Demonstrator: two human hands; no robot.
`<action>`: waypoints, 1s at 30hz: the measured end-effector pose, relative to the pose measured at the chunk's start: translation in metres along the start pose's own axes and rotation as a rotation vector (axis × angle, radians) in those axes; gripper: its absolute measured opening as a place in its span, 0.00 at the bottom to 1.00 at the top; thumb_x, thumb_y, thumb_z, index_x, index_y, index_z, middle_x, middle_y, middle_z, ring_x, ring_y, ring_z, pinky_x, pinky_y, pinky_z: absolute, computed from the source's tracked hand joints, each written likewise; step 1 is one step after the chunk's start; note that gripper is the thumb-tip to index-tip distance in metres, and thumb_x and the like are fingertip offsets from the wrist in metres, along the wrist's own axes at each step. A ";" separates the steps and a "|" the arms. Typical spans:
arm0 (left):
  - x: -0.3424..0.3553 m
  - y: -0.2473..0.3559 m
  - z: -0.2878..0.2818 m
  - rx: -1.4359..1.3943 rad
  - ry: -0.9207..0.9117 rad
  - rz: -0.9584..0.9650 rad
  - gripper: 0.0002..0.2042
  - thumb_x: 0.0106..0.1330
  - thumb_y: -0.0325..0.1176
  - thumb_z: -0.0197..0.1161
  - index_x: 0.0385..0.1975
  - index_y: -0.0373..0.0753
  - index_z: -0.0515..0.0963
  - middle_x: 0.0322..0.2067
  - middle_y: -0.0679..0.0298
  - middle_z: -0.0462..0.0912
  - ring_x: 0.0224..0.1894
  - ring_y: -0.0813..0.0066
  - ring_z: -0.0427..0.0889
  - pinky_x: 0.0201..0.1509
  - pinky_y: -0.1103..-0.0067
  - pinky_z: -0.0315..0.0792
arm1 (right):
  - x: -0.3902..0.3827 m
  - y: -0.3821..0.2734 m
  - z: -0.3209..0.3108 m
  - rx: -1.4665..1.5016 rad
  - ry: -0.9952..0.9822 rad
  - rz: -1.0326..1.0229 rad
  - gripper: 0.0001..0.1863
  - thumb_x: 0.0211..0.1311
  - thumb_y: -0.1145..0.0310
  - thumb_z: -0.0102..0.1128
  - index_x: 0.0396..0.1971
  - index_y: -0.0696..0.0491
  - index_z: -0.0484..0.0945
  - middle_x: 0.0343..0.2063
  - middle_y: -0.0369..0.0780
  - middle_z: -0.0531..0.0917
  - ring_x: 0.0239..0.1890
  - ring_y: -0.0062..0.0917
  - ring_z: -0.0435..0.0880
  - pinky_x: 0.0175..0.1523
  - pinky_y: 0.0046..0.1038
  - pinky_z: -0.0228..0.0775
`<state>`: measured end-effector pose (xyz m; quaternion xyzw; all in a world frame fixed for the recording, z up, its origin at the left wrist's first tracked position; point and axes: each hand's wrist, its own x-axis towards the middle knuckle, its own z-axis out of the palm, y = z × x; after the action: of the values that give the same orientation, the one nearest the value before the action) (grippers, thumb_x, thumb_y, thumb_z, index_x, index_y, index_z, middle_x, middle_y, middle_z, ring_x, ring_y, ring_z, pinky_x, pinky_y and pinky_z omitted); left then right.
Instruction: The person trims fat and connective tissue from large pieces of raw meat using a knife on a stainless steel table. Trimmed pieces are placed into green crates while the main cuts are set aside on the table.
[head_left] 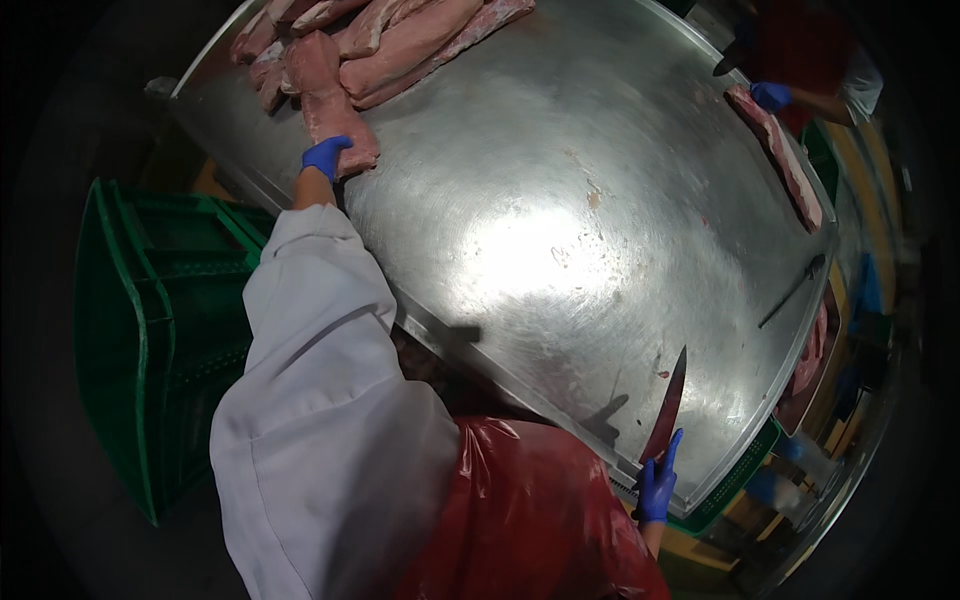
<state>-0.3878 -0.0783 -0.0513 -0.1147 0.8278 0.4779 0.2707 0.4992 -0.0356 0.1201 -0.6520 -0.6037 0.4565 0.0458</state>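
My left hand (pixel 326 157), in a blue glove, is closed round the near end of a long pork loin (pixel 322 85). That loin lies at the far left of the metal table (pixel 440 200), its far end against a pile of similar loins (pixel 410 50). At the near right edge of the table, my blue-gloved right hand (pixel 656 490) holds a knife (pixel 670 405). Its long blade points away from me over the tabletop, and the glove hides its handle.
Green crates (pixel 150 300) stand left of the table. Across at the far right, a co-worker's gloved hand (pixel 770 96) touches a long strip of meat (pixel 780 150). A thin dark rod-like tool (pixel 790 293) lies near the right edge. More meat (pixel 812 355) shows beyond that edge.
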 end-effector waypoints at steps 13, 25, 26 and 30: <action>-0.246 -0.047 0.072 1.217 -0.265 1.470 0.04 0.54 0.30 0.62 0.26 0.40 0.82 0.30 0.54 0.83 0.37 0.54 0.83 0.42 0.61 0.76 | 0.027 -0.002 0.020 0.015 -0.041 -0.110 0.45 0.67 0.78 0.50 0.78 0.35 0.41 0.21 0.34 0.73 0.19 0.16 0.71 0.24 0.24 0.70; -0.027 -0.026 0.030 -0.021 -0.126 0.182 0.34 0.54 0.42 0.73 0.60 0.31 0.71 0.55 0.51 0.79 0.51 0.52 0.82 0.54 0.65 0.78 | -0.019 0.108 -0.026 -0.053 0.015 -0.104 0.44 0.66 0.76 0.52 0.78 0.39 0.44 0.23 0.39 0.77 0.20 0.21 0.75 0.32 0.28 0.73; -0.026 -0.035 0.023 -0.194 -0.221 0.136 0.36 0.54 0.41 0.74 0.61 0.30 0.70 0.57 0.51 0.77 0.53 0.52 0.81 0.55 0.66 0.78 | -0.025 0.105 -0.030 0.008 0.002 -0.088 0.44 0.66 0.78 0.51 0.78 0.40 0.44 0.24 0.37 0.76 0.20 0.19 0.73 0.29 0.27 0.72; -0.122 -0.061 0.078 -0.018 -0.071 0.454 0.37 0.53 0.35 0.73 0.63 0.28 0.66 0.56 0.44 0.79 0.53 0.47 0.82 0.56 0.65 0.77 | -0.044 0.115 -0.047 -0.057 -0.035 0.023 0.45 0.65 0.79 0.51 0.78 0.40 0.45 0.26 0.36 0.75 0.22 0.17 0.72 0.30 0.25 0.71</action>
<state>-0.2333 -0.0517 -0.0586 0.0888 0.8180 0.5375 0.1844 0.6217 -0.0802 0.1006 -0.6518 -0.6096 0.4510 0.0111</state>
